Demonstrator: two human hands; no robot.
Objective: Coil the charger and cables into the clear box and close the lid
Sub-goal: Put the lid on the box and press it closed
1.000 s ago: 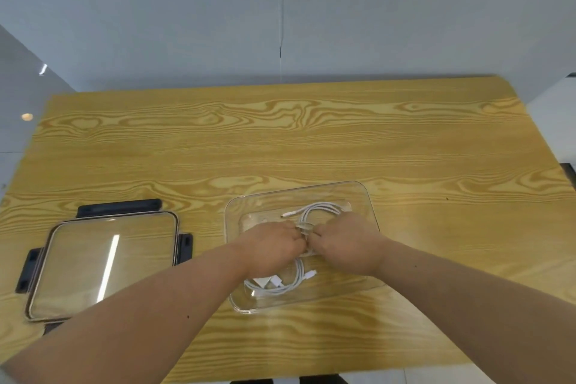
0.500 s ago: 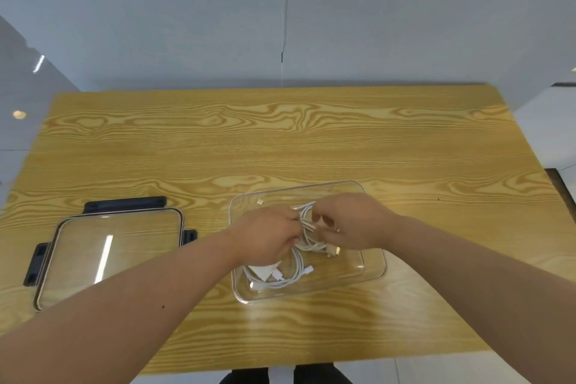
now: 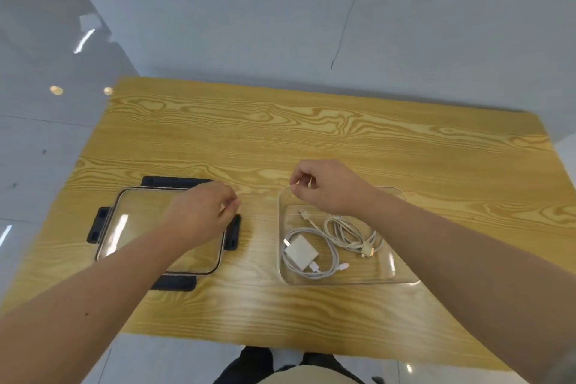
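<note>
The clear box [image 3: 402, 274] stands on the wooden table, right of centre. Inside lie a white charger [image 3: 301, 251] ringed by a coiled white cable [image 3: 333, 265], and a second coiled cable [image 3: 346, 232] beside it. My right hand [image 3: 327, 185] hovers over the box's far left corner, fingers curled, holding nothing. My left hand [image 3: 202, 212] hangs over the right part of the clear lid [image 3: 131, 227], fingers loosely curled and empty. The lid, with black clasps, lies flat to the left of the box.
The wooden table [image 3: 311, 134] stretches far behind the box and lid. Its near edge runs just below my forearms, with glossy white floor and my dark-trousered legs [image 3: 249, 368] beyond it.
Both hands have left the cables and come out of the box. My left hand has moved left over the lid; my right hand has risen above the box's far corner. The view has shifted left.
</note>
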